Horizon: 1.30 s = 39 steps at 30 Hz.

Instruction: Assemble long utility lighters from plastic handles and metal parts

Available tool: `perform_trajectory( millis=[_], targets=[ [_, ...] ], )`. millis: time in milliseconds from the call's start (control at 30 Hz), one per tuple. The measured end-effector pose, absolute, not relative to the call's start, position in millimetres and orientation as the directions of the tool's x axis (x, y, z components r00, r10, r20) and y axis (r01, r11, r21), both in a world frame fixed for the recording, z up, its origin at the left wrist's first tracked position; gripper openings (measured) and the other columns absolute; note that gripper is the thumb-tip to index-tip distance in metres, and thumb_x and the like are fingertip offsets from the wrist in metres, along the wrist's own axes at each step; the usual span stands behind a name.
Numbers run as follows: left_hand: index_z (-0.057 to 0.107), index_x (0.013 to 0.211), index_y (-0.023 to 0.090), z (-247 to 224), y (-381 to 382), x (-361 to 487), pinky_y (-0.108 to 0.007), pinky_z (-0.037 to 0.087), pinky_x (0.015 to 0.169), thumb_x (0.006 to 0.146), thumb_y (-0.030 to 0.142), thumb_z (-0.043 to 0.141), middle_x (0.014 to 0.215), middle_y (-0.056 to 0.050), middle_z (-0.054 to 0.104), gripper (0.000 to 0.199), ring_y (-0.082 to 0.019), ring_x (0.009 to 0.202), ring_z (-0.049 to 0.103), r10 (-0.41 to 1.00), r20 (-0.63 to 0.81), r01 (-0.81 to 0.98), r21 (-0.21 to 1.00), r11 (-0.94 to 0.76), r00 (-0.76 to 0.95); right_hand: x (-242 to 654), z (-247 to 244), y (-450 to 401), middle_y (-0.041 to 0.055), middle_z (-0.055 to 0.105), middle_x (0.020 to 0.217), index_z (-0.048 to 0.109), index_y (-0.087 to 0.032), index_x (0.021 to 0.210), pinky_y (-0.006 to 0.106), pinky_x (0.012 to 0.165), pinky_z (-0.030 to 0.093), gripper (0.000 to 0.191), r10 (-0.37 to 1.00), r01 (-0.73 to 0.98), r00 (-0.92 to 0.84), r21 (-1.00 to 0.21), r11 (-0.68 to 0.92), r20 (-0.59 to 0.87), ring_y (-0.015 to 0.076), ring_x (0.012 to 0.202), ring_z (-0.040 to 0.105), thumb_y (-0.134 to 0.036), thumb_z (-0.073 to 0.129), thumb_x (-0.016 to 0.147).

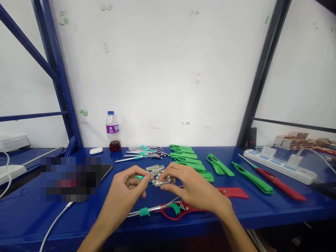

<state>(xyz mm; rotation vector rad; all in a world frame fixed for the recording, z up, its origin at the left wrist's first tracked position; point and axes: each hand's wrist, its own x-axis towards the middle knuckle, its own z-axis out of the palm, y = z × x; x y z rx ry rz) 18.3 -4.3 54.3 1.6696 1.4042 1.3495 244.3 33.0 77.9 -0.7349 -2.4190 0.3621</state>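
With the right hand (187, 182), curling thumb and fingers around the small parts (157, 170) at mid-table; not showing whether gripping or merely touching. With the left hand (130, 182), pressing thumb and index fingertips together just beside the parts; not showing whether pinching a piece. Nearer the front edge, seeing a rod (154, 209) over a red shell (168, 215). Beyond the parts, seeing rods (143, 153) and, to the right, green shells (186, 161). Farther out, seeing a bottle (113, 134) at back left and a power strip (280, 166) at far right.
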Motion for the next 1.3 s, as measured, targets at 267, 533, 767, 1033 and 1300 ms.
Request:
perform_trajectory(
  millis=[267, 533, 767, 1033, 1300],
  targets=[
    [0.069, 0.099, 0.020, 61, -12, 27, -0.020, 0.014, 0.042, 0.085, 0.066, 0.070, 0.051, 0.006, 0.055, 0.048, -0.007, 0.040, 0.026, 0.987, 0.162, 0.206, 0.966, -0.156, -0.013, 238, 77, 33, -0.0020, 0.069, 0.114, 0.068, -0.028, 0.111, 0.028, 0.082, 0.050, 0.013, 0.565, 0.386, -0.621, -0.415, 0.824, 0.543, 0.0148, 0.093, 0.066, -0.024, 0.073, 0.099],
    [0.071, 0.105, 0.019, 68, -19, 31, -0.021, 0.014, 0.040, 0.083, 0.067, 0.069, 0.052, 0.003, 0.060, 0.052, -0.006, 0.033, 0.029, 0.983, 0.175, 0.179, 0.970, -0.163, -0.054, 237, 77, 33, -0.0032, 0.075, 0.107, 0.067, -0.029, 0.111, 0.028, 0.080, 0.052, 0.014, 0.596, 0.358, -0.587, -0.485, 0.798, 0.547, 0.0159, 0.091, 0.069, -0.024, 0.073, 0.099],
    [0.069, 0.106, 0.019, 65, -22, 34, -0.022, 0.015, 0.046, 0.085, 0.065, 0.070, 0.051, 0.005, 0.058, 0.050, -0.005, 0.037, 0.024, 0.989, 0.148, 0.103, 0.984, -0.144, -0.031, 234, 75, 34, -0.0055, 0.075, 0.103, 0.066, -0.029, 0.109, 0.026, 0.078, 0.050, 0.014, 0.598, 0.355, -0.574, -0.488, 0.797, 0.559, 0.0143, 0.089, 0.069, -0.024, 0.074, 0.098],
    [0.067, 0.105, 0.019, 64, -20, 39, -0.023, 0.014, 0.046, 0.086, 0.067, 0.069, 0.049, 0.006, 0.055, 0.052, -0.005, 0.037, 0.022, 0.990, 0.130, 0.058, 0.990, -0.128, -0.049, 231, 74, 32, -0.0049, 0.076, 0.105, 0.065, -0.029, 0.108, 0.027, 0.080, 0.050, 0.012, 0.616, 0.361, -0.550, -0.504, 0.785, 0.564, 0.0159, 0.094, 0.071, -0.021, 0.068, 0.100],
    [0.067, 0.090, 0.021, 61, -23, 45, -0.021, 0.020, 0.039, 0.084, 0.069, 0.067, 0.047, 0.004, 0.058, 0.048, -0.009, 0.032, 0.034, 0.958, 0.252, 0.179, 0.958, -0.226, -0.139, 229, 71, 35, -0.0001, 0.078, 0.106, 0.065, -0.028, 0.109, 0.033, 0.086, 0.053, 0.012, 0.610, 0.386, -0.518, -0.472, 0.792, 0.600, 0.0201, 0.098, 0.072, -0.021, 0.064, 0.101]
  ],
)
